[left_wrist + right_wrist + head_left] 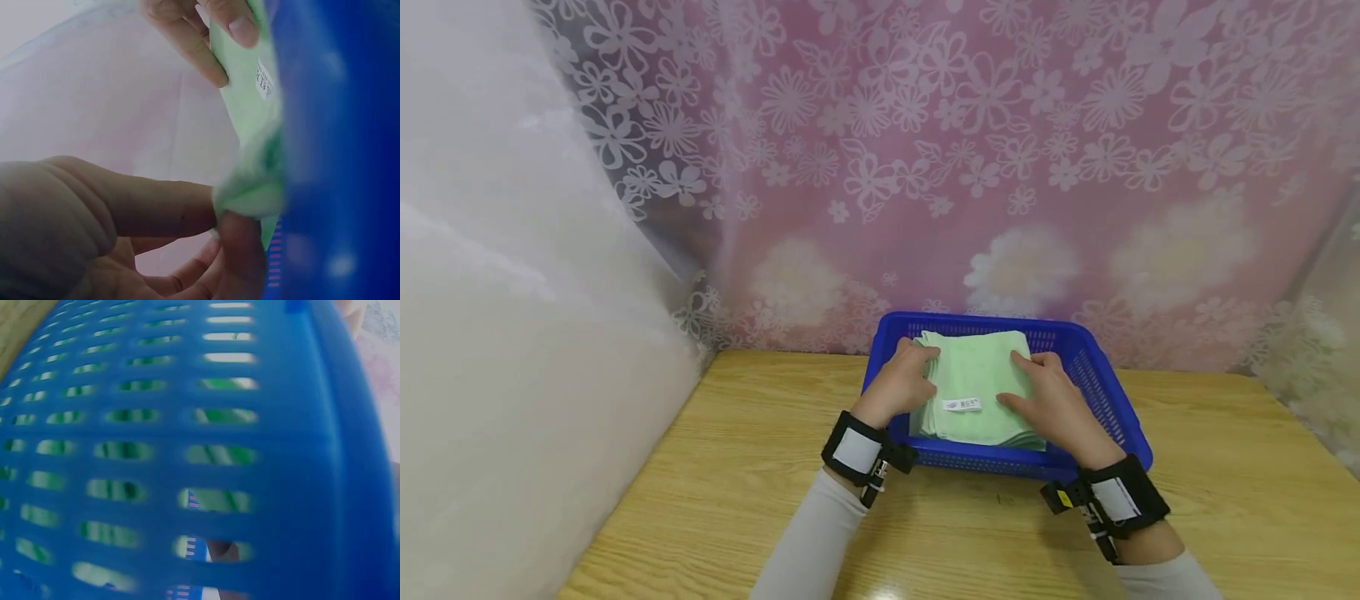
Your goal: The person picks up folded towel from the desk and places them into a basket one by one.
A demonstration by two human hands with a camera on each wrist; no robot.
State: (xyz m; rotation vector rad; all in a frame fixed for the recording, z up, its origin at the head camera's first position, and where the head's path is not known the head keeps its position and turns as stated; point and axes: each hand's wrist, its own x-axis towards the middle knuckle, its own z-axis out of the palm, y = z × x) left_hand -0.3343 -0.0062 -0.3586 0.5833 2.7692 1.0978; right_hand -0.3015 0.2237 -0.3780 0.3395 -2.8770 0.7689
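A folded stack of light green towels point(976, 367) with a white label point(962, 405) on top lies in a blue plastic basket point(1131, 417). At the stack's left side is my left hand point(895, 385); in the left wrist view its thumb and forefinger pinch a towel edge point(253, 197). My right hand point(1056, 404) rests at the right side, thumb and forefinger spread apart on the top towel; its other fingers are largely hidden. In the right wrist view, the slotted basket wall point(294, 487) fills most of the frame, with green towel showing through the slots.
The basket stands on a wooden table point(760, 467), near its back edge. Behind it hangs a pink flowered curtain point(880, 208), and a pale sheet point(535, 292) covers the left side. Each wrist wears a black strap with a small camera.
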